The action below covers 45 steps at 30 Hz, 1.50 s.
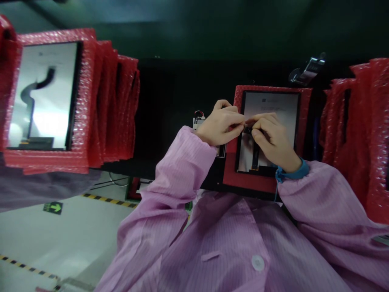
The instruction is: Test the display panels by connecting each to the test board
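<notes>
A flat display panel (pixel 275 101) lies on a red pad (pixel 231 175) in front of me, its pale back facing up. A dark flex cable (pixel 255 156) rises from the panel's near edge. My right hand (pixel 272 136), with a blue band at its wrist, pinches the cable's dark upper end between thumb and fingers. Close beside that end, over the panel's left edge, my left hand (pixel 223 123) is closed in a pinch. What sits between its fingertips is too small to make out. A small circuit board (pixel 199 121) with red and black wires shows partly behind my left wrist.
Red bubble-wrap sleeves (pixel 112 105) stand in a row at left, a second display panel (pixel 45 97) with its flex cable at their front. More red sleeves (pixel 355 134) stand at right. A shiny metal object (pixel 310 71) lies behind the pad on the black table (pixel 164 101).
</notes>
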Available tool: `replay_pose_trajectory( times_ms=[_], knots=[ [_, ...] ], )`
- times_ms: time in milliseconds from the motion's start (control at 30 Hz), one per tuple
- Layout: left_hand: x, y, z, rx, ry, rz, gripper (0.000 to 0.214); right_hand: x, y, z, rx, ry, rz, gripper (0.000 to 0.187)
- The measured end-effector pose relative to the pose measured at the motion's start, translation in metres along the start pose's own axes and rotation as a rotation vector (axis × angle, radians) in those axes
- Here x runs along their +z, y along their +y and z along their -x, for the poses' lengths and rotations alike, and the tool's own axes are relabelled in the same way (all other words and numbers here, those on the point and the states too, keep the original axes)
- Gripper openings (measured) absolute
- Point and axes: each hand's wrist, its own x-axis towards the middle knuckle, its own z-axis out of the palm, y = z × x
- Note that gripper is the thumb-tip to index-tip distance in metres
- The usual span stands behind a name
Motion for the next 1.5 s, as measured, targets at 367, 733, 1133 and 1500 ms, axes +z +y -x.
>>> replay_pose_trajectory(
  times_ms=[367,733,1133,1500],
  knots=[
    [-0.005,0.0,0.002,-0.008,-0.011,0.002,0.026,-0.002,0.0,0.0,0.037,-0.051,-0.052,0.02],
    [-0.002,-0.002,0.004,-0.068,0.064,-0.009,0.022,-0.002,0.001,0.0,0.009,-0.054,-0.031,0.022],
    [0.0,0.024,0.031,-0.159,0.507,-0.122,0.026,0.002,-0.002,0.002,0.035,-0.009,-0.057,0.022],
    [0.064,0.043,0.114,-0.326,0.306,-0.524,0.036,-0.008,-0.006,0.008,0.17,0.262,0.015,0.027]
  ],
)
